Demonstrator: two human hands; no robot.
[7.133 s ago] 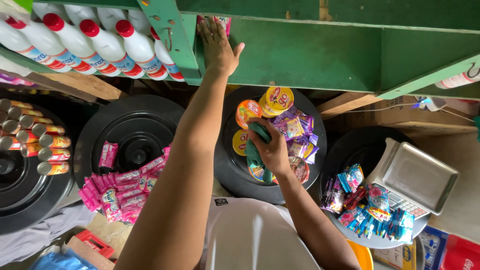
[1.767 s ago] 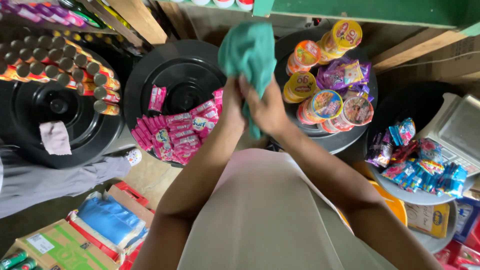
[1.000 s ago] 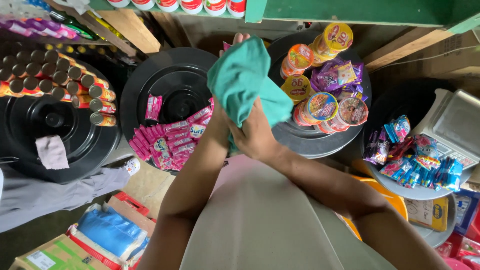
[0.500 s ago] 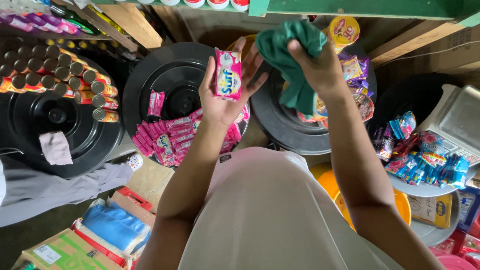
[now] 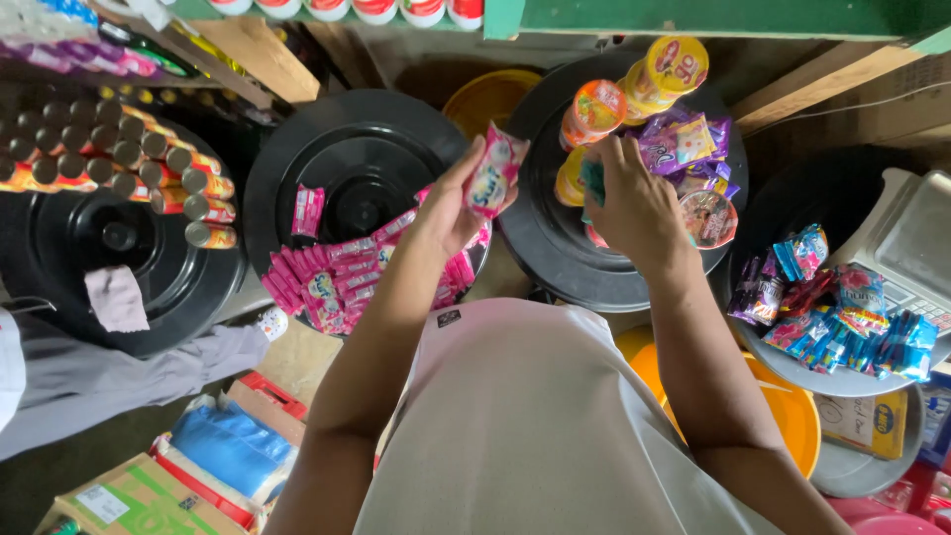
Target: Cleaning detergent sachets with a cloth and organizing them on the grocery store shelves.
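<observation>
My left hand (image 5: 448, 210) holds up a small pink sachet (image 5: 492, 176) above the edge of a black round lid (image 5: 357, 168) that bears a heap of pink sachets (image 5: 332, 282). My right hand (image 5: 634, 203) is closed on a teal cloth (image 5: 592, 180), only a corner of which shows, over a second black lid (image 5: 565, 267). That lid carries orange and yellow cups (image 5: 594, 109) and purple packets (image 5: 684, 144).
A third black lid (image 5: 109, 248) at left holds rows of small bottles (image 5: 119, 159) and a grey rag (image 5: 116, 297). Blue and purple sachets (image 5: 842, 317) lie on a tray at right beside a scale (image 5: 911, 248). Boxes (image 5: 139, 495) and an orange bucket (image 5: 783, 416) stand below.
The teal cloth, held up in both hands a second ago, is now bunched in my right hand and lowered to the cups. My left hand has picked up a pink sachet.
</observation>
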